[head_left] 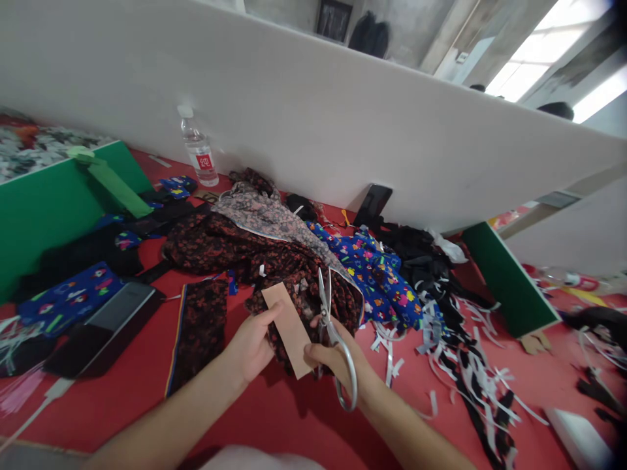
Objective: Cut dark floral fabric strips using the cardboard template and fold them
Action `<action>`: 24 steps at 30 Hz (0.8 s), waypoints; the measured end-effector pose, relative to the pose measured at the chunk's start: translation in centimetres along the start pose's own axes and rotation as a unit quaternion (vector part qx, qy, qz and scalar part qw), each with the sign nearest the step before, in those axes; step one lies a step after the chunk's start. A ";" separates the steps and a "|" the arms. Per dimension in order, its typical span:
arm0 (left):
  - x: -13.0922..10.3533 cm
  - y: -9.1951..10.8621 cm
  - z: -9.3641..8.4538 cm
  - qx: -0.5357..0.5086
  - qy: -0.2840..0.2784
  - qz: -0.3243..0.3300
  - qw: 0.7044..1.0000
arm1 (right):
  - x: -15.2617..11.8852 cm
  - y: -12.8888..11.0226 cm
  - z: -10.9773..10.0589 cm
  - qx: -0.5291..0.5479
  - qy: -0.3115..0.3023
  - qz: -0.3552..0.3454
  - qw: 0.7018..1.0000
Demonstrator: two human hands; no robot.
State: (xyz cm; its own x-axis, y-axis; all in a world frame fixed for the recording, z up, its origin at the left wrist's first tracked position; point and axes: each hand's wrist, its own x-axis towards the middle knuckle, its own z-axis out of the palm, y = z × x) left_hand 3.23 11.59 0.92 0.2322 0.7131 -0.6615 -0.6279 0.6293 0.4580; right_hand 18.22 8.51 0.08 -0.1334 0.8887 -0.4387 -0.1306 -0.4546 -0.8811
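Left fingers: the left hand (252, 346) pinches a tan rectangular cardboard strip (289, 328) and the dark floral fabric piece (304, 294) under it, thumb on top of the card's near-left edge.
Right fingers: the right hand (333, 359) is closed through the loops of a pair of silver metal scissors (330, 333), thumb in the upper loop, the other fingers wrapped around the lower one.
Scissor blades: they point away from the person, parted a little, just beside the right edge of the card and over the dark fabric.
Card and fabric: held above the red table surface (274, 411), near the person's front edge, the card tilted with its far end leaning left.
Around the hands: the dark fabric runs back into a heap with a grey patterned cloth (259, 212) and a bright blue cloth with coloured shapes (377, 274).
Right of the heap: black and white fabric strips (465, 365) scattered on the table.
Left: a flat black and grey box (105, 326) and a green board (44, 202).
Far back: a clear plastic water bottle with a red label (198, 150) standing against a white partition wall (343, 111).
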 end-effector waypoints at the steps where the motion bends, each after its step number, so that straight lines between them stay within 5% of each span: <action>1: 0.1 0.1 0.0 -0.001 0.001 0.000 1.000 | 0.0 0.2 0.1 0.001 0.001 0.000 1.000; 8: -0.2 0.4 0.1 0.033 0.005 0.031 0.999 | -0.2 0.6 0.5 0.004 -0.025 0.004 1.000; 19: -0.5 3.3 -0.3 0.092 0.051 0.014 0.994 | -0.9 -2.5 -3.7 -0.171 -0.197 0.013 0.965; 24: -0.7 3.4 -0.2 0.104 0.073 0.019 0.992 | -0.9 -2.6 -4.0 -0.194 -0.208 0.023 0.958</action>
State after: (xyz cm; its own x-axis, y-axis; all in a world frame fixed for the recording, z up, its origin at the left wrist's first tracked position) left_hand 0.78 13.18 2.78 0.0922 0.6948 -0.7133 -0.4638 0.6639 0.5866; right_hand 22.63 9.10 2.10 -0.5212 0.7307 -0.4410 0.2486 -0.3643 -0.8975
